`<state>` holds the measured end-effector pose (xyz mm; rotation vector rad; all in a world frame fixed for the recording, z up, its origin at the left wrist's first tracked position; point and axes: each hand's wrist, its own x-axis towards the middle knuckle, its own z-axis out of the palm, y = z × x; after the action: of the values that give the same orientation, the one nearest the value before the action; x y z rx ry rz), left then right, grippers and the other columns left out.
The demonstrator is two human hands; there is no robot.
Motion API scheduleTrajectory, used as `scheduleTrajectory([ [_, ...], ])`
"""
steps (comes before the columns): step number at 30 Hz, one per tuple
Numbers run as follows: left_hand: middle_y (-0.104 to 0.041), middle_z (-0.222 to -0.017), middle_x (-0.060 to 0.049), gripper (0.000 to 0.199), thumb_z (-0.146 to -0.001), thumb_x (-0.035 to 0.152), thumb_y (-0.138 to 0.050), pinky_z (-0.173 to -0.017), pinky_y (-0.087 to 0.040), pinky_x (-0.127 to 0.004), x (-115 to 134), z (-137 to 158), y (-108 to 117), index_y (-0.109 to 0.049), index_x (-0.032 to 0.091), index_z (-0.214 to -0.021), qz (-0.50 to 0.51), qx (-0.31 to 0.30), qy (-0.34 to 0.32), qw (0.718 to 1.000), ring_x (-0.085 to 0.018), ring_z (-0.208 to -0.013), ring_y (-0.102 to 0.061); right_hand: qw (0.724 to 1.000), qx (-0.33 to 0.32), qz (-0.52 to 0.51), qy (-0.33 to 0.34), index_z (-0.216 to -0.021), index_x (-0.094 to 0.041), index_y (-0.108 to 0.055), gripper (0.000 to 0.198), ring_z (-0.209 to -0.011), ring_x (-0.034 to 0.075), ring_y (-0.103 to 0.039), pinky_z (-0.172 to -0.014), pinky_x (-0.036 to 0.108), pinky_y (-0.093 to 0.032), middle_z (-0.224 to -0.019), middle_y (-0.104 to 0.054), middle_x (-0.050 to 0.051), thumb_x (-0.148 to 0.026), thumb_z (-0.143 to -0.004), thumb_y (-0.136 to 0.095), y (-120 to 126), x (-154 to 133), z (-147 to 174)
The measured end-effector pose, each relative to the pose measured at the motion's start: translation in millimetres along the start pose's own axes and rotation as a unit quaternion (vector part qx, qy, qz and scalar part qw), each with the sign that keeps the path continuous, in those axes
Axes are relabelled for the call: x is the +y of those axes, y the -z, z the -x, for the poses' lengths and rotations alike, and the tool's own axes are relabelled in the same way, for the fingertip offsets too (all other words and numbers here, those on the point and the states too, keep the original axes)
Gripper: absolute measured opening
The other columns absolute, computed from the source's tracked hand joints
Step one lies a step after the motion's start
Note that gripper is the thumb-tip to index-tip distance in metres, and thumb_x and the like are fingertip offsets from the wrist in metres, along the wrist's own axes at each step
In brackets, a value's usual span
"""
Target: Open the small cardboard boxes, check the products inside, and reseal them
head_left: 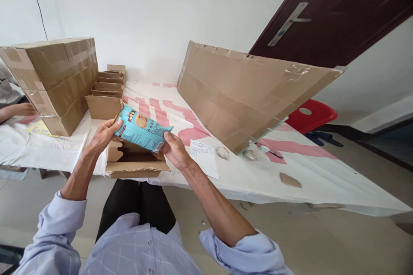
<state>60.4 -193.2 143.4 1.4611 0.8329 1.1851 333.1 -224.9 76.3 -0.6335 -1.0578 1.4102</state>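
Observation:
A light-blue snack bag (pixel 142 131) with cookies pictured on its front is stretched between both hands. My left hand (pixel 105 135) pinches its left end, thumb on the printed face. On the lower right corner, my right hand (pixel 175 149) is closed with its thumb on top. Directly beneath the bag stands an open cardboard box (pixel 137 166), its front flap folded outward. The bag hides much of the box's opening, and the inside I can see is dark.
Taped cartons (pixel 64 81) are stacked at the left, beside a row of open boxes (pixel 106 90). A large cardboard panel (pixel 251 94) leans at the right. A marked paper sheet (pixel 204 157) lies on the covered table (pixel 251 184). Another person's hand (pixel 22 109) shows far left.

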Motion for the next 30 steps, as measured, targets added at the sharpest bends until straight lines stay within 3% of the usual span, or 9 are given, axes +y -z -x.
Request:
scheduleTrajectory([
  [11,-0.069,-0.066,-0.005,0.065,-0.081,0.080,-0.081,-0.062,-0.059,-0.031,-1,8,-3,-0.070,0.018,-0.066,-0.031,0.009,-0.001,0.999,-0.019,-0.062,-0.065,1.000,0.003,0.010,-0.009,-0.111,-0.026,-0.084,0.058,-0.110,0.031,-0.079,-0.091,0.045,-0.067,-0.117,-0.087,0.007,-0.074,-0.079,-0.094,7,-8,1],
  [19,-0.059,-0.054,-0.002,0.066,-0.085,0.076,-0.075,-0.054,-0.047,-0.027,30,-23,-3,-0.063,0.019,-0.055,-0.143,-0.084,-0.001,0.986,-0.014,-0.053,-0.054,0.996,-0.018,0.069,-0.060,-0.105,-0.027,-0.086,0.053,-0.092,0.022,-0.076,-0.080,0.034,-0.061,-0.106,-0.085,0.003,-0.066,-0.072,-0.102,15,-13,7],
  [24,-0.057,-0.057,-0.001,0.062,-0.087,0.072,-0.073,-0.055,-0.045,-0.026,42,-41,-6,-0.064,0.019,-0.057,-0.169,-0.094,-0.014,0.981,-0.015,-0.058,-0.055,0.994,-0.069,0.058,-0.054,-0.114,-0.025,-0.084,0.066,-0.104,0.027,-0.077,-0.084,0.039,-0.063,-0.114,-0.086,0.008,-0.079,-0.075,-0.094,16,-12,9],
  [30,-0.056,-0.057,0.001,0.058,-0.092,0.063,-0.075,-0.060,-0.044,-0.028,50,-48,-8,-0.066,0.018,-0.057,-0.164,-0.114,-0.061,0.978,-0.013,-0.056,-0.048,0.994,-0.072,0.057,-0.054,-0.112,-0.027,-0.083,0.061,-0.091,0.022,-0.076,-0.085,0.037,-0.063,-0.105,-0.085,0.004,-0.066,-0.069,-0.104,20,-12,4],
])
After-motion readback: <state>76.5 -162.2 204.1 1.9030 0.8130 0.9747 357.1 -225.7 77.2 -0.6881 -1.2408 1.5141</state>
